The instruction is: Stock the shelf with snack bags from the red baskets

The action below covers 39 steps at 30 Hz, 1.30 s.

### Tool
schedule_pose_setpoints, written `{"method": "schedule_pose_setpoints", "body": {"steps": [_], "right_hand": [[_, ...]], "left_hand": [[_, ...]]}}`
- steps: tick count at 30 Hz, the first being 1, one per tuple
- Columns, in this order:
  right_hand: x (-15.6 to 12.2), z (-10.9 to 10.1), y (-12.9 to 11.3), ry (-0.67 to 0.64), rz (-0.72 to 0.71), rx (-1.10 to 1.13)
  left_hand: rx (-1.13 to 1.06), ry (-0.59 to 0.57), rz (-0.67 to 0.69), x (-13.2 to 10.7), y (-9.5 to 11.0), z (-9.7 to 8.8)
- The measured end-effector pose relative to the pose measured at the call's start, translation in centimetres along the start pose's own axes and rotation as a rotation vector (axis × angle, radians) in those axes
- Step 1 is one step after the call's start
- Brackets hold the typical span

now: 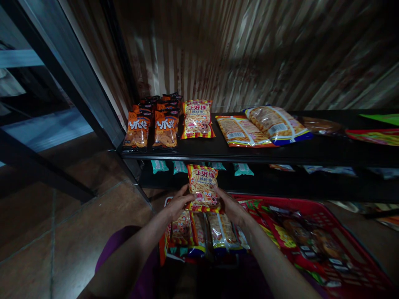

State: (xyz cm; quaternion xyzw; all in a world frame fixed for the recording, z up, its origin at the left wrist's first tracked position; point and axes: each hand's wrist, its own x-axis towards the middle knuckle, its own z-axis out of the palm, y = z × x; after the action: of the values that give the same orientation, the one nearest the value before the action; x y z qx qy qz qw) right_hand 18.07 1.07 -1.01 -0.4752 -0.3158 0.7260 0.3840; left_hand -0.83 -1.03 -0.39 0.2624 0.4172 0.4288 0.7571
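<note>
I hold a yellow and red snack bag (203,185) upright between both hands, in front of the black shelf (280,155). My left hand (178,202) grips its lower left edge, fingers closed on it. My right hand (230,204) grips the lower right edge the same way. A matching yellow and red bag (197,118) lies on the shelf top straight above. Under my hands a red basket (352,249) holds several more snack bags (205,232).
Orange snack bags (152,124) stand in rows at the shelf's left end. Two flat bags (258,126) lie to the right, with more packets (374,133) at the far right. Teal packets (174,167) line the lower shelf. Brown tiled floor (71,232) spreads to the left, and a striped wall rises behind.
</note>
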Motion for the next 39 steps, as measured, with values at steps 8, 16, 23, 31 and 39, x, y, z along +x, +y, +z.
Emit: {"method": "schedule_pose_setpoints", "body": {"steps": [8, 16, 23, 31, 39], "right_hand": [[0.4, -0.2, -1.4, 0.035, 0.058, 0.218], [0.7, -0.5, -1.6, 0.15, 0.044, 0.307], [1.2, -1.0, -1.6, 0.22, 0.012, 0.321], [2.0, -1.6, -1.6, 0.273, 0.031, 0.32], [2.4, -1.8, -1.4, 0.298, 0.002, 0.3]], "left_hand": [[0.045, -0.07, -0.001, -1.0, 0.8, 0.4], [0.027, -0.139, -0.03, -1.1, 0.8, 0.2], [-0.007, -0.163, 0.017, -0.9, 0.2, -0.1], [0.095, -0.141, -0.023, -1.4, -0.9, -1.0], [0.102, -0.199, -0.022, -1.9, -0.9, -0.8]]}}
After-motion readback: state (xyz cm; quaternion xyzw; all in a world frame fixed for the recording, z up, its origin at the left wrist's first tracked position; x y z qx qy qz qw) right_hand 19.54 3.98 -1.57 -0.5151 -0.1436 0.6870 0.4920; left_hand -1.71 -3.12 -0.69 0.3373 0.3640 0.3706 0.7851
